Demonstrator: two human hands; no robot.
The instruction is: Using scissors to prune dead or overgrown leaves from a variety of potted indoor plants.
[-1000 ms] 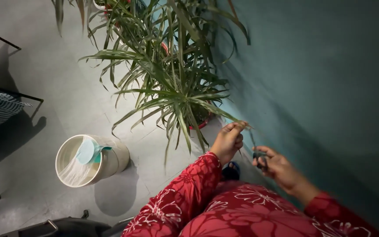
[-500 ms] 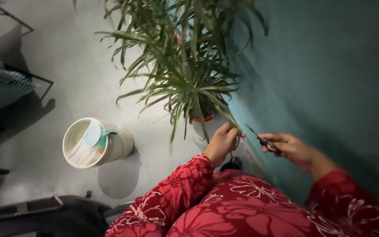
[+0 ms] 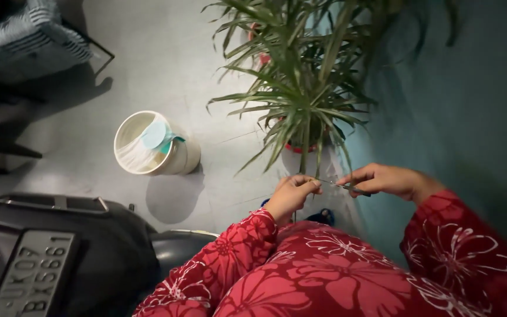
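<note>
Scissors are being held in the right hand, whose fingers are being kept closed around the handles, and the thin blades are being pointed toward the left hand. A long narrow leaf, hanging down from the potted plant, is being pinched at its lower end between thumb and fingers of the left hand, which are being closed on it. The blade tips are being brought just beside this pinched leaf end; whether they are touching it already cannot be told, and how far the blades are being opened is too small to see.

As far as can be judged, the trimming is being carried on in the middle: no cut pieces are being seen on the grey floor, and many leaves are remaining on the plant. The plant is being kept in a red-rimmed pot beside a teal wall. A white bucket with a pale blue scoop inside is standing on the floor well apart to the left. A dark vehicle part is lying at the lower left.
</note>
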